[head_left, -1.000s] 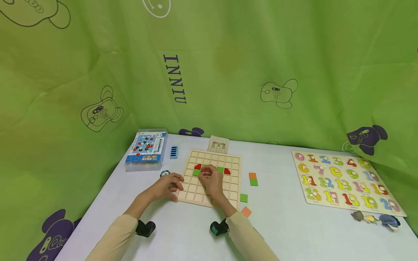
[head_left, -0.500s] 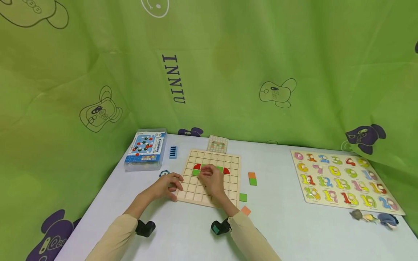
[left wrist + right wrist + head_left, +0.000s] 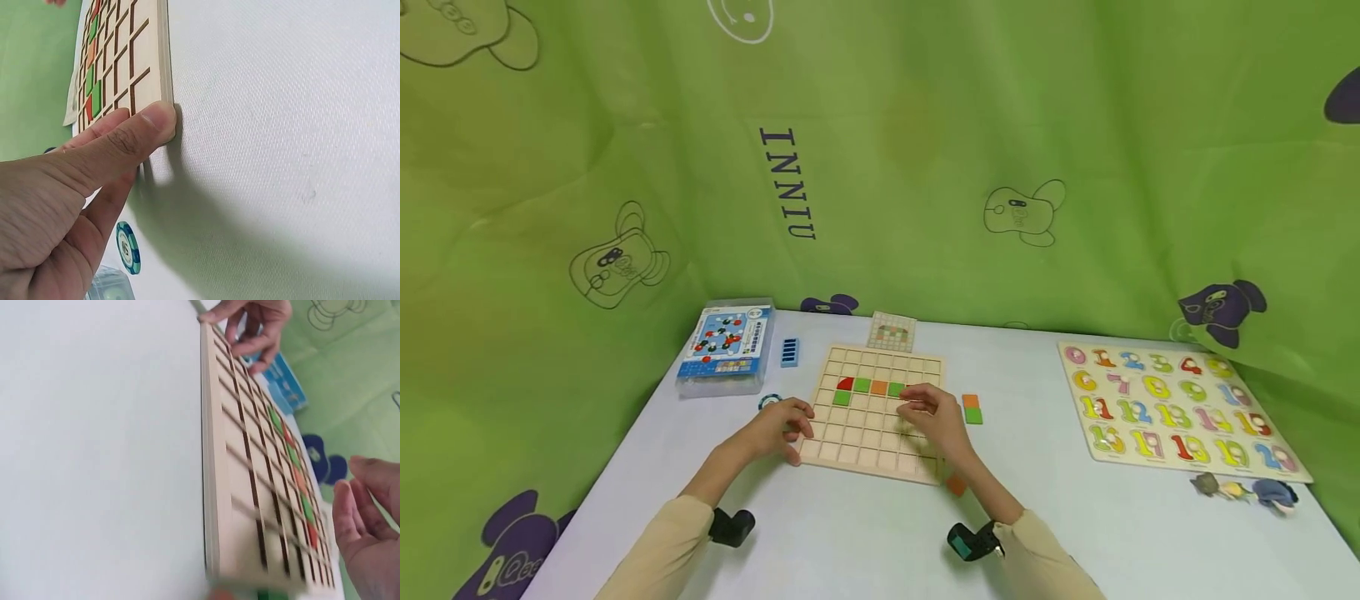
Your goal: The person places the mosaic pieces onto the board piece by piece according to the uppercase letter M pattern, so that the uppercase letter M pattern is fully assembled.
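A wooden grid board (image 3: 865, 450) lies on the white table, holding a row of coloured tiles. From the left come a red quarter-round tile (image 3: 846, 383), a green tile (image 3: 862, 385), an orange tile (image 3: 879, 387) and another green tile (image 3: 897, 389). Below the red one sits a green tile (image 3: 842, 398). My left hand (image 3: 778, 427) grips the board's near left corner, thumb on its front edge in the left wrist view. Over the right part of the board hovers my right hand (image 3: 936, 417), fingers loosely bent, nothing visible between them; it hides the red tile at the row's right end.
A small pattern card (image 3: 891, 332) stands behind the board. Loose orange (image 3: 970, 401) and green (image 3: 973, 416) tiles lie to its right; another orange tile (image 3: 957, 484) is partly under my right forearm. A boxed set (image 3: 726, 346), a poker chip (image 3: 128, 248) and a number puzzle (image 3: 1172, 408) surround it.
My right hand has moved from the middle of the tile row to the right, uncovering an orange tile in the row. The left hand keeps its grip on the corner.
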